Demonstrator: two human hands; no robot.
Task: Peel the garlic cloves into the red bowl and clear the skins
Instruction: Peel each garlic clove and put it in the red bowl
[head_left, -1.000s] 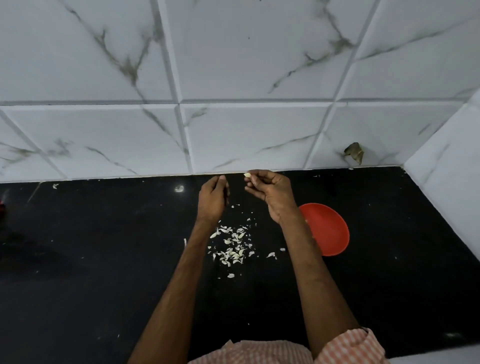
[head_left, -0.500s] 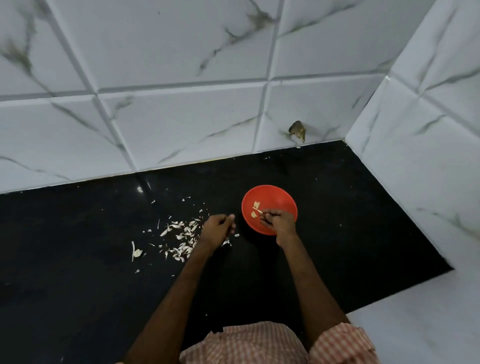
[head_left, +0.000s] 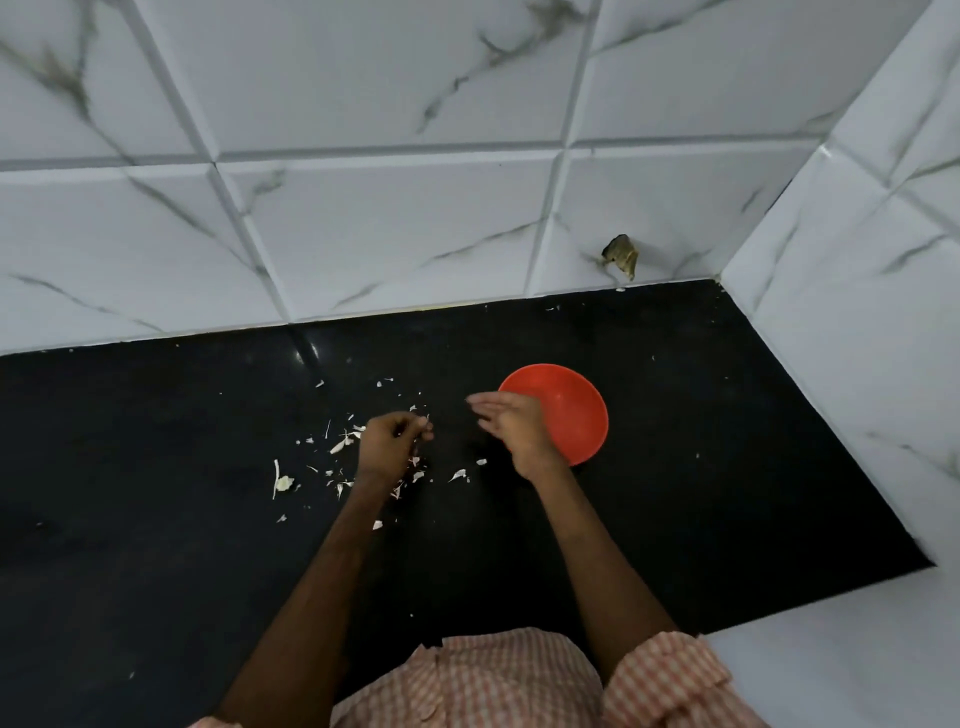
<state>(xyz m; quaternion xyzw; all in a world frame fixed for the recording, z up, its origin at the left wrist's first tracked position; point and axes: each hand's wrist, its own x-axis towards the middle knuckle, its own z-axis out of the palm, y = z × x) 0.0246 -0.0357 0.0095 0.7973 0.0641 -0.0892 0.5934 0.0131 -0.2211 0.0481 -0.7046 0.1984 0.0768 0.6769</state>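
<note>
head view: i see the red bowl (head_left: 574, 415) sitting on the black counter (head_left: 701, 467), near the corner of the white marbled tiles (head_left: 395, 234). the right hand (head_left: 514, 428) hangs over the bowl's left rim with its fingers straight and loosely together, pointing away from the bowl, holding nothing i can make out. it hides the left part of the bowl's inside. the left hand (head_left: 390, 444) is left of the bowl, near the right hand but apart from it, with its fingers curled in and the thumb against the fingertips. i cannot tell whether anything is pinched there. garlic skins (head_left: 340, 445) lie scattered on the counter left of the bowl, around the left hand, with a few bits between that hand and the bowl. a brown scrap (head_left: 621, 255) sticks to the tiles behind the bowl.
</note>
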